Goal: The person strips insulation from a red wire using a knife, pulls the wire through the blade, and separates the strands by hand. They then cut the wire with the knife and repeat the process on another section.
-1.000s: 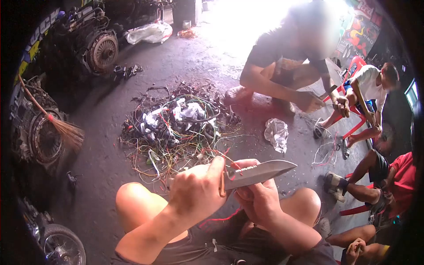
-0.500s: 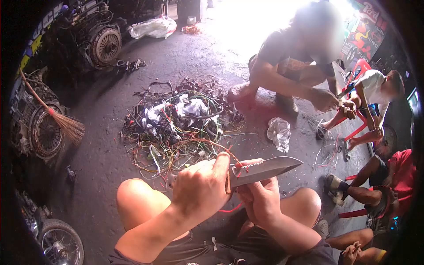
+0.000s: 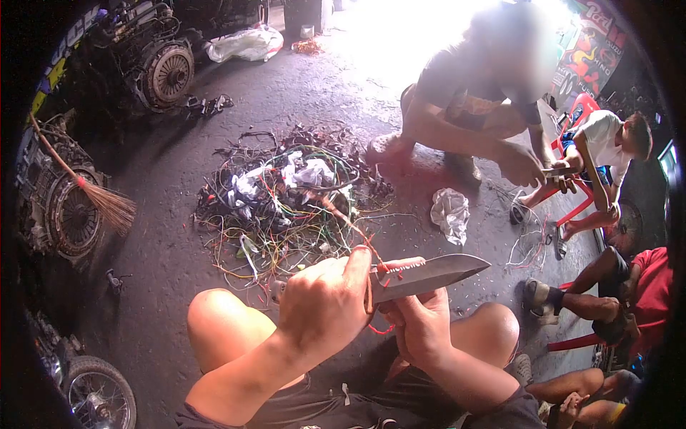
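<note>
My left hand (image 3: 321, 304) is closed round the handle of a knife (image 3: 436, 275), its broad grey blade pointing right and its thumb lying along the top. Beneath the blade my right hand (image 3: 421, 325) is closed, with a red wire (image 3: 381, 330) at its fingers. That wire curves under the blade and shows again over it near the handle, where shreds of red lie on the metal. A stripped-looking strand runs from there up toward a tangled pile of wires (image 3: 286, 196). The right fingertips are partly hidden behind the blade.
Across from me a person crouches, working with both hands (image 3: 532, 168). Other people sit at the right on red chairs (image 3: 582, 204). A crumpled plastic bag (image 3: 450, 214) lies on the floor. Engine parts (image 3: 168, 75), a broom (image 3: 103, 196) and a wheel (image 3: 100, 397) stand left.
The red wire under the blade has shifted and now curls close to my right hand. The strand toward the pile has swung. The knife has stayed nearly still; the crouching person's hands have moved.
</note>
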The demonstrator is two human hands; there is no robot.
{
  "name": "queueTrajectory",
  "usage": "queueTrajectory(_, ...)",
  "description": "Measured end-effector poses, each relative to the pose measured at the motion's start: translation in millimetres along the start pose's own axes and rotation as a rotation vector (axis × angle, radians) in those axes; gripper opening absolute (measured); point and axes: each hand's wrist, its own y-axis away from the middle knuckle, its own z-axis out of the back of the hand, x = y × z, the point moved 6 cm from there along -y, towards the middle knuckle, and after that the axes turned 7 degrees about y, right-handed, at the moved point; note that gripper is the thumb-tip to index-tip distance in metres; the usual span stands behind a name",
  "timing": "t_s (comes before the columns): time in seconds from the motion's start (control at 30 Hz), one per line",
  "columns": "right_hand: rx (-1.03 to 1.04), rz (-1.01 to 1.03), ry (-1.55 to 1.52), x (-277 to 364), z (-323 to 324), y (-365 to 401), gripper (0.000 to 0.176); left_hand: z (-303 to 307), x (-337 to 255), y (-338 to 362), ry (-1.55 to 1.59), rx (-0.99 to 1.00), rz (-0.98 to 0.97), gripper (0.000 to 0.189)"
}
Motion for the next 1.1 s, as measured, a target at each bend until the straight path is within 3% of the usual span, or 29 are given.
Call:
queueTrajectory(0.33, -0.104, -0.011, 0.101, -2, 6, 4, 0.019, 4, -3, -4, -0.135, -0.068, -0.056, 0.006)
queueTrajectory(0.53, -0.075, -0.098, -0.019, -6, 6, 1, 0.015, 9, 4, -9, -0.231, -0.109, -0.066, 0.005)
queueTrajectory(0.63, -0.062, -0.14, -0.021, 3, 3, 2, 0.015, 15, 15, -10, -0.384, -0.201, 0.006, 0.006)
queueTrajectory(0.67, -0.049, -0.151, -0.015, 7, 0, 3, 0.015, 30, 38, -15, -0.347, -0.215, 0.148, 0.008)
queueTrajectory(0.73, -0.067, -0.146, 0.004, 11, 0, 2, 0.017, 52, 68, -17, 0.08, -0.281, 0.35, 0.013)
queueTrajectory(0.87, -0.061, -0.198, -0.016, 10, 0, 1, 0.019, 18, 54, -5, 0.918, -0.005, 0.533, 0.016)
queueTrajectory(0.93, -0.05, -0.194, -0.056, 8, -1, -1, 0.018, 6, 34, 1, 1.074, 0.164, 0.602, 0.022)
queueTrajectory(1.1, 0.0, -0.253, -0.11, -3, -2, -1, 0.016, -3, 28, 1, 1.311, 0.051, 0.617, 0.013)
